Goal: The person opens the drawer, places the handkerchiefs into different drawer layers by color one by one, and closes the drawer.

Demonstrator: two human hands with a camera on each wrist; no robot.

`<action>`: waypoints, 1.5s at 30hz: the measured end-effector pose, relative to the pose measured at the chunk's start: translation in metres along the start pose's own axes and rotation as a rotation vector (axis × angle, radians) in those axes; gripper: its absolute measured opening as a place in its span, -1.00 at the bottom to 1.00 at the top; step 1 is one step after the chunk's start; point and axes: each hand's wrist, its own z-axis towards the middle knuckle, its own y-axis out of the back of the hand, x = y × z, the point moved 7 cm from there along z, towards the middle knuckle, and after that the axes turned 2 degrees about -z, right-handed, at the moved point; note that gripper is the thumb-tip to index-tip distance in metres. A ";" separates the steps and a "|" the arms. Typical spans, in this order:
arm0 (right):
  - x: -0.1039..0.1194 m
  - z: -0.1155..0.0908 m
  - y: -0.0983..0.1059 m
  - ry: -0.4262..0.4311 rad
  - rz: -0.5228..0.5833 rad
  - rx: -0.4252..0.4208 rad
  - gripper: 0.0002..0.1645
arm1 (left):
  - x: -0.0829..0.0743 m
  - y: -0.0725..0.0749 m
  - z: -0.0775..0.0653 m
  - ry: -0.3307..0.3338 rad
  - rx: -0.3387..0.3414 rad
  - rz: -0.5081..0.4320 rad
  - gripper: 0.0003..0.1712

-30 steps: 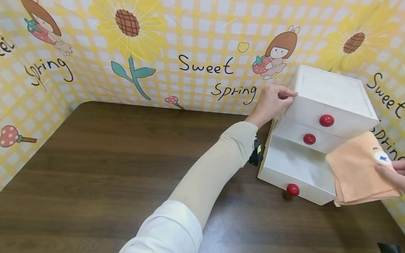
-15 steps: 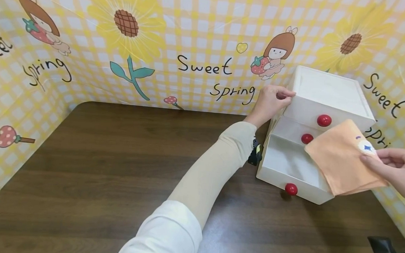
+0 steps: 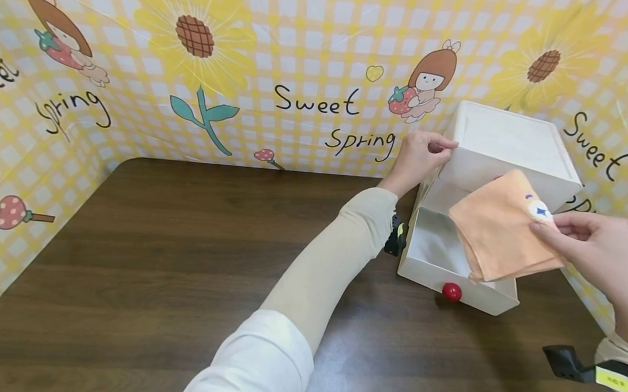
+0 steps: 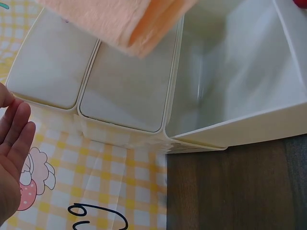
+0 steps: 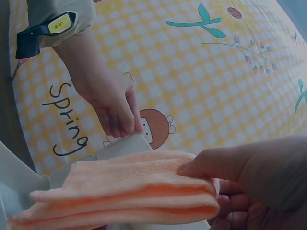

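Note:
My right hand (image 3: pixel 590 243) pinches a folded peach towel (image 3: pixel 502 231) by its right edge, thumb on top beside a white patch with a blue mark. The towel hangs over the pulled-out bottom drawer (image 3: pixel 434 243) of a white drawer cabinet (image 3: pixel 518 134), covering part of it in the head view. With thumb and fingertips my left hand (image 3: pixel 419 159) holds the cabinet's upper front left corner. In the left wrist view, the two upper drawer fronts (image 4: pixel 127 86) are pushed in, and the visible part of the bottom drawer holds nothing.
A red knob (image 3: pixel 452 292) sticks out from the bottom drawer's front. The cabinet stands at the right back of a dark wooden table (image 3: pixel 186 272). Behind it rises a yellow checked cloth wall (image 3: pixel 308 51) with printed flowers and words.
My right hand has carried the towel leftward from beside the cabinet to over the pulled-out drawer, now hiding most of the upper knobs. My left hand stays on the cabinet corner.

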 end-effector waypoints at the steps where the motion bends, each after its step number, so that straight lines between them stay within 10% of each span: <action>1: 0.000 0.001 -0.002 -0.007 0.006 0.008 -0.58 | 0.000 0.000 0.000 -0.002 -0.002 0.002 -0.80; 20: 0.009 0.012 -0.039 -0.073 0.147 0.065 -0.46 | -0.001 0.001 0.000 -0.017 -0.016 0.027 -0.81; 45: -0.032 -0.005 -0.082 -0.247 0.114 0.170 -0.33 | 0.001 0.000 0.000 0.003 -0.009 0.003 -0.81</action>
